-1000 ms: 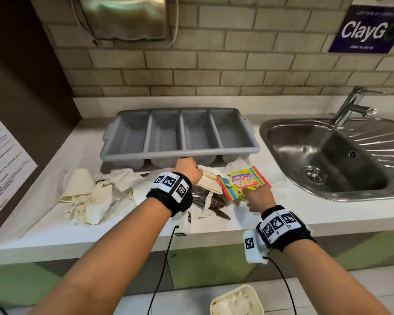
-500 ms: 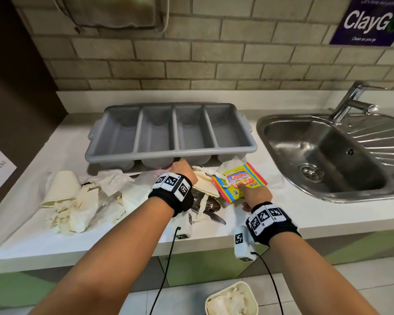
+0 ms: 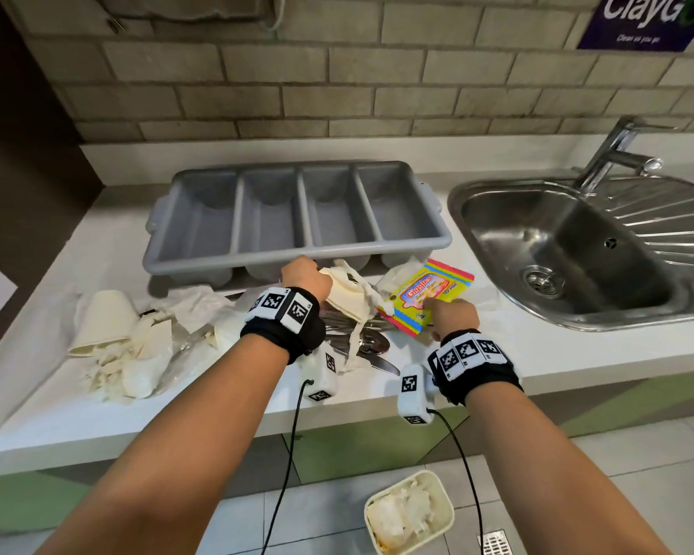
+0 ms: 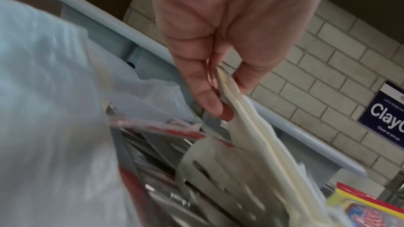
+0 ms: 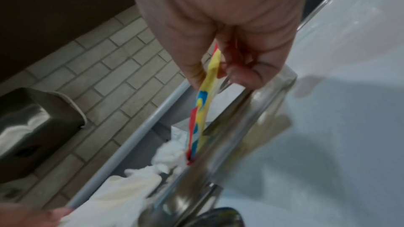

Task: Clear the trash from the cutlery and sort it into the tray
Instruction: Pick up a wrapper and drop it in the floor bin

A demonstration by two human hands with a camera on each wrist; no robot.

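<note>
A grey four-compartment cutlery tray [image 3: 297,250] stands on the white counter. In front of it lies a pile of metal cutlery [image 3: 371,346] mixed with paper trash. My left hand [image 3: 305,276] pinches a folded cream napkin [image 3: 347,294] [image 4: 247,127] over the cutlery, with forks [image 4: 218,185] showing below it. My right hand [image 3: 453,314] pinches the near edge of a colourful Giggles snack wrapper [image 3: 431,294] [image 5: 205,103], lifted off the counter beside the pile.
Crumpled napkins and a paper cup [image 3: 105,322] lie at the left of the counter. A steel sink [image 3: 577,250] with a tap [image 3: 617,154] is at the right. On the floor below stands a small bin [image 3: 409,510] with paper in it.
Both hands have closed on their trash and begun lifting it: the left raises the napkin, the right the wrapper. The head view has shifted closer and slightly down.
</note>
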